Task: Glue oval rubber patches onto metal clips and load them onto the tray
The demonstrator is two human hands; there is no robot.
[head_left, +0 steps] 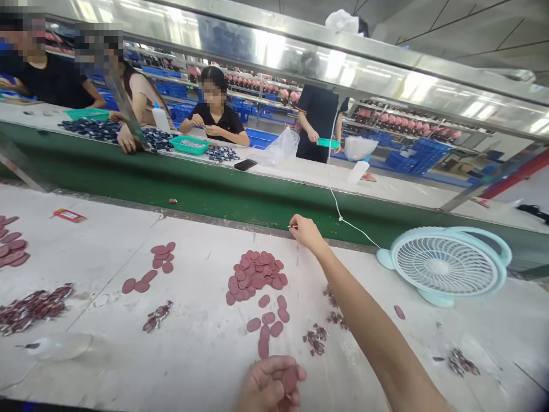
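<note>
My left hand (263,383), low in the middle of the view, is closed on a dark red oval piece (290,379), held between thumb and fingers. My right hand (305,232) reaches out near the far edge of the table, closed in a pinch on a small red-and-white piece (293,227) whose exact kind I cannot make out. A heap of dark red oval pieces (257,272) lies between the two hands, with several loose ones (268,317) spread below it. Small clusters of dark folded bits (315,339) sit beside my right forearm, which partly hides some.
A light blue fan (446,266) stands at the right, its white cord (360,229) rising over a green belt (206,203). A clear bottle (64,347) lies at the left near more oval pieces (15,252). Several people sit or stand across the belt, with green trays (189,150).
</note>
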